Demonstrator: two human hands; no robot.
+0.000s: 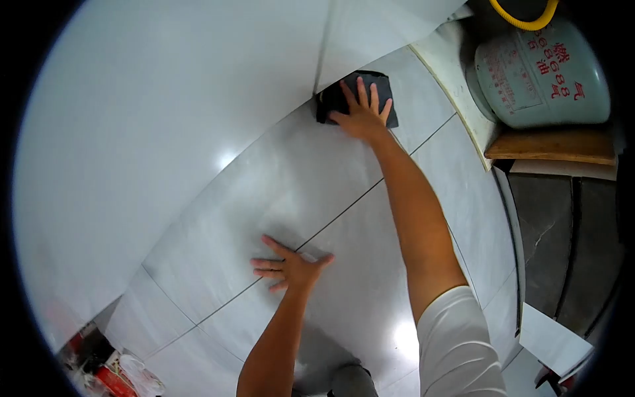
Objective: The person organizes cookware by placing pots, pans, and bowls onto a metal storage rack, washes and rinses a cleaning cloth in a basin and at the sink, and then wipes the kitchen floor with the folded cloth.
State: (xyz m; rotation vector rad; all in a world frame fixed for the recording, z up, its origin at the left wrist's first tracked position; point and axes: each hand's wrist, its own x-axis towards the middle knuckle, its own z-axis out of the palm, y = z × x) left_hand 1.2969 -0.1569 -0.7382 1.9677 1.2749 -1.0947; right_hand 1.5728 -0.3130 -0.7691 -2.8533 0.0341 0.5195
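My right hand [362, 116] lies with its fingers spread on a dark cloth or pad [329, 104], pressed flat against the grey tiles beside the edge of the large white surface. Lower down, near a tile joint, my left hand [291, 266] rests with spread fingers on the tiled surface [337, 178] and holds nothing. The right arm wears a short white sleeve.
A grey gas cylinder [542, 76] with red writing stands at the upper right by a wooden board [552, 147], a yellow hose [526, 23] above it. Red and white items [122, 377] lie at the lower left. A white panel [553, 339] is at the lower right.
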